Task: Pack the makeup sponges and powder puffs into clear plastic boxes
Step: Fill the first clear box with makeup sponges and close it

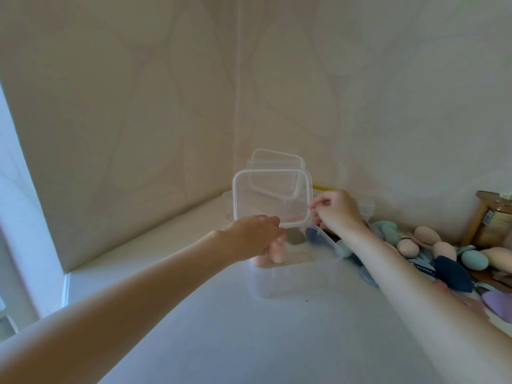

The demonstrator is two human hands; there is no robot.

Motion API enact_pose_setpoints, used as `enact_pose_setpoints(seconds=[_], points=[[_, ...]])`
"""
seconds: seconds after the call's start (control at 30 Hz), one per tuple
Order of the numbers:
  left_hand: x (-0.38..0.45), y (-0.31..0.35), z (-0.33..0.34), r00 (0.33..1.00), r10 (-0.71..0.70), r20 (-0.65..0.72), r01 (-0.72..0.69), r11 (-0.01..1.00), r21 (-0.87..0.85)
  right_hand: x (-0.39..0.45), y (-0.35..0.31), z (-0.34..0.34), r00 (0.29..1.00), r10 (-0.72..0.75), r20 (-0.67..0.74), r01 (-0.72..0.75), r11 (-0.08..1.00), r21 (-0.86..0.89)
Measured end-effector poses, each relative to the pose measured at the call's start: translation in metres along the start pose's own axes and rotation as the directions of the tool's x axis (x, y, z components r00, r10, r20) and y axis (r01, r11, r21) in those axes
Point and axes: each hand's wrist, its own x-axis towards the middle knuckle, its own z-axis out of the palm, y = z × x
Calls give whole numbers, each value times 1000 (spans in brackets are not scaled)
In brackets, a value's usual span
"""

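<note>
A clear plastic lid (270, 195) stands upright above a clear plastic box (288, 278) on the white table. My left hand (255, 239) grips the lid's lower left edge. My right hand (336, 210) pinches its right edge. Inside the box lie a pink sponge (274, 253), a grey puff (296, 237) and a dark blue puff (315, 236). A heap of pink, teal, navy and lilac sponges and puffs (443, 259) lies to the right.
Another clear lid or box (277, 164) stands behind the held lid, in the corner of the beige walls. More clear boxes (365, 206) sit behind my right hand. A wooden stand with a jar (490, 217) is at the far right.
</note>
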Motion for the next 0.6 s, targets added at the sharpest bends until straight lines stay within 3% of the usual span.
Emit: enact_pose_setpoints(seconds=[0.07, 0.13, 0.2, 0.27, 0.37, 0.47, 0.53, 0.6], points=[[-1, -1, 0, 1000, 16, -24, -15, 1000, 13, 15, 12, -9, 998, -8, -66, -5, 981, -196], [-1, 0, 1, 998, 43, -44, -41, 998, 44, 21, 27, -11, 993, 67, 99, -13, 884, -466], [0, 0, 3, 997, 61, -40, -59, 996, 62, 18, 39, -10, 938, 219, 269, 22, 737, -676], [0, 0, 3, 998, 64, -20, -63, 996, 60, 13, 48, -7, 928, 239, 287, 57, 670, -740], [1, -1, 3, 999, 43, -13, -43, 999, 18, 10, 54, -7, 964, 168, 205, 41, 671, -741], [1, -1, 3, 1000, 28, 0, -28, 999, -21, 13, 51, -14, 980, 143, 135, -46, 833, -551], [1, -1, 2, 999, 32, 16, -32, 999, -43, 15, 35, -24, 997, 77, 31, -68, 969, -237], [1, 0, 0, 999, 33, 39, -30, 997, -70, 13, 14, -31, 999, 42, 34, -45, 994, 100]])
